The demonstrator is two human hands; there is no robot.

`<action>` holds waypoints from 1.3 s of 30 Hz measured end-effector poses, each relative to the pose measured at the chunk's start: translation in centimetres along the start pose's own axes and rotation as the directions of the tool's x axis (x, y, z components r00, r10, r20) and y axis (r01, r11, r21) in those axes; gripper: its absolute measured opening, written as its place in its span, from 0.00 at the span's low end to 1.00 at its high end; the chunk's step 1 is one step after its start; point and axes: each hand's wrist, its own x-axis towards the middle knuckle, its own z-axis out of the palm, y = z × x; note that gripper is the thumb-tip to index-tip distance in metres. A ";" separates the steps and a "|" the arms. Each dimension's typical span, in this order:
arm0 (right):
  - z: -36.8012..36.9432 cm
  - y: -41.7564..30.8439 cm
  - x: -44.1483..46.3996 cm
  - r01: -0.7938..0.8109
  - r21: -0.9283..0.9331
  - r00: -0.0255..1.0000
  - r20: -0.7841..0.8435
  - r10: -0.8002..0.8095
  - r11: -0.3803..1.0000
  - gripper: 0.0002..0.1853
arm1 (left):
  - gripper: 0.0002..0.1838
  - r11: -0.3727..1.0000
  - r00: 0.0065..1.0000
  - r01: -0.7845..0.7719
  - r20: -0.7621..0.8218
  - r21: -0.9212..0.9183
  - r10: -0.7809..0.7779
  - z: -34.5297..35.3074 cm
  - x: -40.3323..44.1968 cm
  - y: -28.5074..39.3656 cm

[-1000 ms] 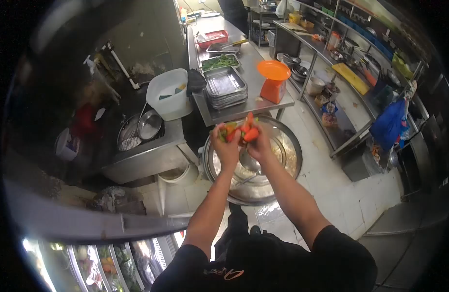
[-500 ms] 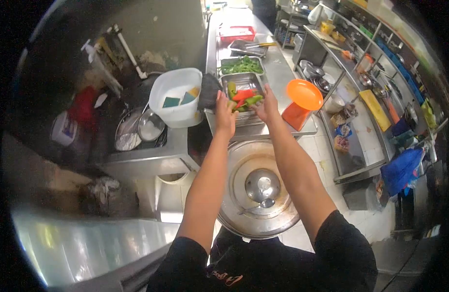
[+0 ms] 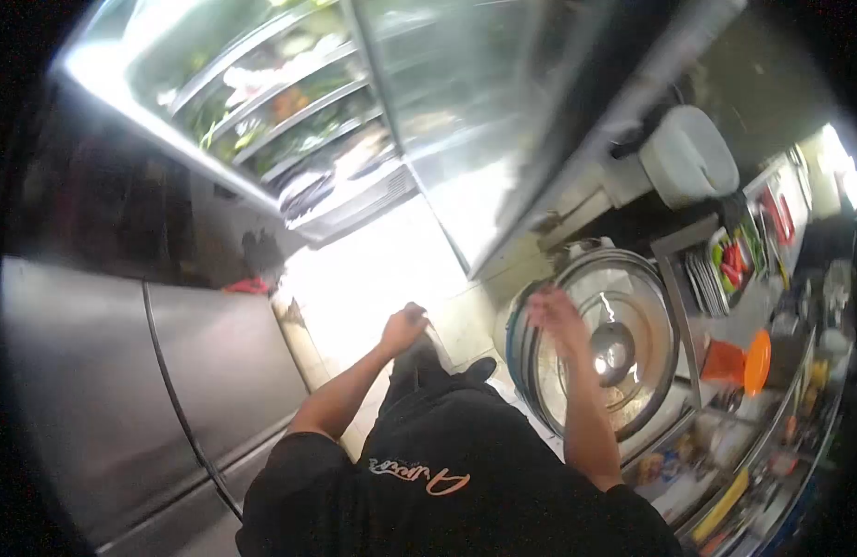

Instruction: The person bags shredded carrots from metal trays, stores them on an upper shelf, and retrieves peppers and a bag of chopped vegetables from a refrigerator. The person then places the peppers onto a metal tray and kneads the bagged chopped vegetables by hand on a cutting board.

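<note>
My left hand (image 3: 405,327) hangs in front of my dark trouser leg with its fingers curled in, and nothing shows in it. Over the near side of a large round metal pot (image 3: 665,288) is my right hand (image 3: 557,317), slightly blurred, its fingers apart and holding nothing. A shiny domed knob or bowl (image 3: 612,355) sits in the middle of the pot's lid. Beyond the pot, red and green peppers (image 3: 731,264) lie in a metal tray on the counter.
A lit fridge (image 3: 345,209) stands ahead, vegetables on its shelves (image 3: 303,121); a tall glass panel (image 3: 447,121) is beside it. Steel doors (image 3: 224,353) line the left. A white tub (image 3: 688,153), an orange plate (image 3: 756,362) and shelving (image 3: 772,455) are at right.
My view has swung left, from the counter to the fridge. Both hands have come away from the peppers; the left has curled closed, and the counter now appears far right.
</note>
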 end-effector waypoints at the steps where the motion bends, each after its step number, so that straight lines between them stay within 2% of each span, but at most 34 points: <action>1: 4.1 -1.5 -0.2 -0.338 0.103 0.941 0.049 0.335 0.935 0.18 | 0.19 0.999 0.991 0.027 -0.126 -0.044 -0.033 -1.3 -1.3 -1.2; 2: 6.7 -0.5 -0.2 -0.389 -0.052 0.905 0.165 0.392 0.920 0.20 | 0.19 0.996 0.981 0.074 -0.178 -0.047 -0.081 -2.2 -1.9 -3.0; 3: 8.3 2.3 0.9 -0.433 -0.190 0.844 0.259 0.470 0.881 0.21 | 0.19 0.987 0.975 0.145 -0.161 -0.076 -0.156 -2.8 -2.3 -4.7; 5: 12.3 4.8 2.4 -0.405 -0.388 0.812 0.264 0.521 0.828 0.24 | 0.19 0.951 0.949 0.282 -0.110 -0.123 -0.295 -3.7 -2.9 -8.7; 6: 13.8 5.8 3.5 -0.402 -0.449 0.802 0.248 0.544 0.798 0.24 | 0.20 0.943 0.944 0.315 -0.071 -0.103 -0.323 -4.1 -3.3 -10.4; 9: 17.8 9.4 8.3 -0.392 -0.607 0.787 0.167 0.593 0.691 0.24 | 0.22 0.958 0.960 0.272 -0.043 -0.090 -0.276 -6.6 -4.6 -14.8; 11: 19.9 12.1 11.4 -0.400 -0.682 0.794 0.076 0.603 0.612 0.24 | 0.21 0.945 0.944 0.325 -0.042 -0.044 -0.327 -9.0 -5.8 -16.5; 13: 20.0 17.2 14.8 -0.317 -0.758 0.841 0.053 0.539 0.570 0.22 | 0.22 0.922 0.924 0.382 0.018 -0.063 -0.382 -11.8 -6.8 -15.7; 15: 19.8 21.9 17.9 -0.228 -0.830 0.888 0.037 0.459 0.509 0.21 | 0.20 0.929 0.922 0.367 0.116 0.041 -0.369 -10.4 -7.3 -18.0; 17: 22.0 22.0 20.2 -0.279 -0.816 0.884 -0.013 0.466 0.507 0.19 | 0.19 0.923 0.901 0.369 0.203 0.111 -0.384 -9.9 -7.6 -19.1; 19: 24.6 21.5 23.0 -0.402 -0.752 0.826 -0.052 0.561 0.523 0.18 | 0.18 0.906 0.870 0.399 0.252 0.144 -0.423 -10.3 -7.1 -19.4; 22: 26.5 23.5 27.2 -0.233 -0.832 0.898 0.015 0.440 0.503 0.18 | 0.17 0.886 0.857 0.464 0.264 -0.020 -0.443 -11.0 -8.0 -19.8; 23: 27.0 24.2 28.8 -0.169 -0.880 0.896 0.050 0.441 0.443 0.18 | 0.17 0.867 0.847 0.491 0.282 -0.090 -0.450 -11.5 -8.3 -19.5; 25: 27.7 26.1 33.1 -0.022 -0.946 0.889 0.130 0.440 0.323 0.19 | 0.20 0.760 0.739 0.646 0.303 -0.066 -0.602 -13.7 -7.5 -17.6; 28: 27.0 31.1 39.3 0.077 -0.978 0.859 0.165 0.485 0.196 0.24 | 0.26 0.723 0.722 0.687 0.047 0.074 -0.691 -10.7 -6.3 -20.5; 31: 26.4 36.1 44.8 0.186 -0.982 0.884 0.159 0.439 -0.019 0.25 | 0.34 0.800 0.821 0.559 -0.008 0.219 -0.571 -8.1 -2.8 -24.1; 34: 27.0 38.6 50.0 0.181 -0.974 0.866 0.095 0.490 -0.133 0.24 | 0.38 0.709 0.712 0.659 0.094 0.251 -0.695 -8.4 1.9 -24.4; 37: 27.7 41.2 54.3 0.263 -0.930 0.856 0.102 0.507 -0.256 0.22 | 0.39 0.651 0.655 0.729 0.059 0.210 -0.753 -8.0 3.4 -25.4; 39: 27.6 44.0 57.1 0.295 -0.907 0.844 0.100 0.527 -0.299 0.22 | 0.39 0.627 0.625 0.745 0.090 0.225 -0.775 -7.8 3.9 -26.0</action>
